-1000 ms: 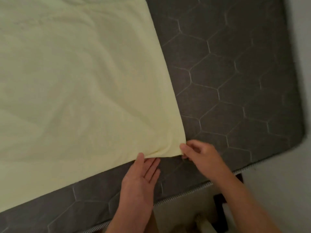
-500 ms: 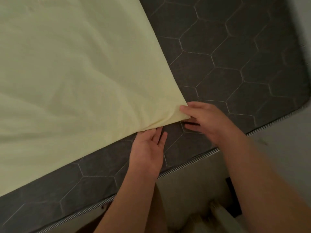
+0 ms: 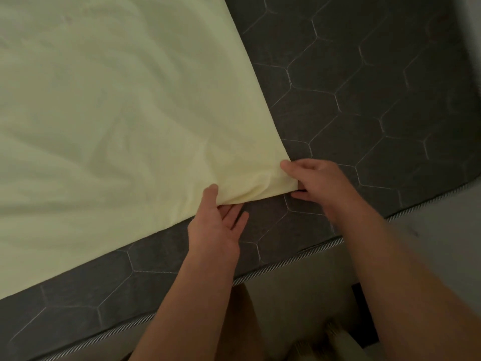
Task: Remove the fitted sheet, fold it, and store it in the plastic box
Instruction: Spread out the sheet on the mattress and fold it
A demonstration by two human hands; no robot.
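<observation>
— Where's your sheet [image 3: 104, 126]?
— Spread over the grey, hexagon-quilted mattress [image 3: 364, 100], towards ten o'clock.
— And your hands?
— Your left hand [image 3: 216, 230] pinches the near edge, thumb on top. At its two o'clock, your right hand [image 3: 320, 183] pinches the corner.

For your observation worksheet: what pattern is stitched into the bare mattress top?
Hexagons, in pale stitching on the dark grey mattress; seen best in the head view.

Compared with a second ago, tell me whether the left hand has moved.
Yes, slightly: the left hand crept away from the mattress piping toward the sheet, and its thumb now lies on it.
</observation>
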